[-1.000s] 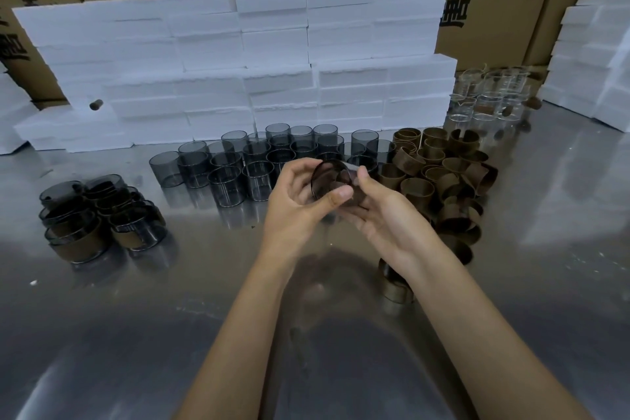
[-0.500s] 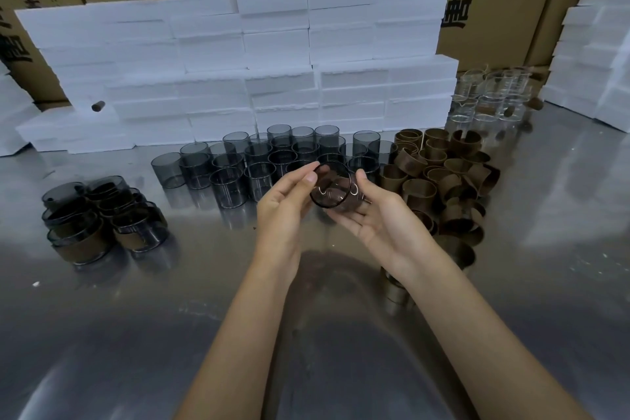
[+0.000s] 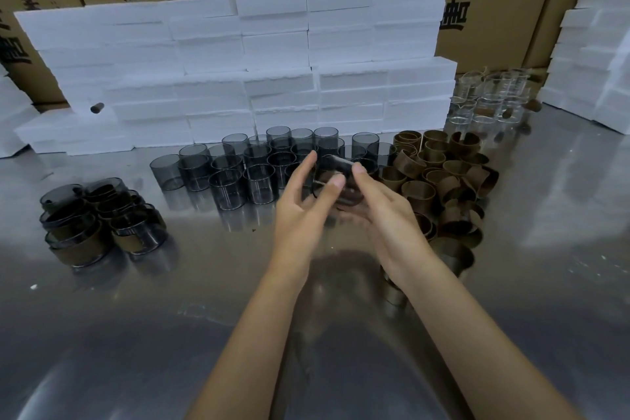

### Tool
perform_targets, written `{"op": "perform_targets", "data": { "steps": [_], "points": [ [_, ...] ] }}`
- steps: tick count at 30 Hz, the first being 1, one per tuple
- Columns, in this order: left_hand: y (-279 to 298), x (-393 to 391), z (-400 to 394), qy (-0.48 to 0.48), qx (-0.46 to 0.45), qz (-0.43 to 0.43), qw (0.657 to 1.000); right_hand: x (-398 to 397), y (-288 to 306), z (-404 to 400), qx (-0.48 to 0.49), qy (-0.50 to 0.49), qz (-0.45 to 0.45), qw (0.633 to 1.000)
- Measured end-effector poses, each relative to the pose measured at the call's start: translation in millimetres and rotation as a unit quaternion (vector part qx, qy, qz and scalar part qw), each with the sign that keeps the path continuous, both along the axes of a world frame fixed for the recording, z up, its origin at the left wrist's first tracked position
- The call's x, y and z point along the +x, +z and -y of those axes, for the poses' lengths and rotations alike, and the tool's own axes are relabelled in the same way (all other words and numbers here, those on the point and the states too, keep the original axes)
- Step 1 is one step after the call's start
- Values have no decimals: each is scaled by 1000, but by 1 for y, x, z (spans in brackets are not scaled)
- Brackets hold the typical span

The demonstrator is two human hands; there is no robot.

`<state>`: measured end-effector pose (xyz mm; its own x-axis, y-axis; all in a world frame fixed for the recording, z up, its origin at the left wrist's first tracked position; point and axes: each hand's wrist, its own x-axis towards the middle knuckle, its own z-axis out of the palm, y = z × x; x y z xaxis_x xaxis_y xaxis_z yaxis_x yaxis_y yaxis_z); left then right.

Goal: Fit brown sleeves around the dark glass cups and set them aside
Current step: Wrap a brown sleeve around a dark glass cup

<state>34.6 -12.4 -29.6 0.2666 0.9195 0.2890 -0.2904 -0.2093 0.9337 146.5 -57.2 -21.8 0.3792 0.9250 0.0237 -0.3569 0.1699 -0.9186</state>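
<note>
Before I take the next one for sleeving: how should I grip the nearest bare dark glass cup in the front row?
Take the bare dark glass cup from above, fingers across its side wall. It stands upright, mouth up, with neighbours close on both sides.
</note>
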Motion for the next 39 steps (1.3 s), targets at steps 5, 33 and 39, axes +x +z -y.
{"op": "perform_targets", "data": {
  "steps": [5,33,39],
  "points": [
    [5,-2,-6,-66,-105,112,986,-4,-1,1,23,-96,225,969],
    [2,-16,-17,-53,-189,135,971,13,-5,0,3,-139,451,882],
    [-1,-32,-27,9,-242,160,957,31,-12,0,-151,-64,680,715]
  ]
}}
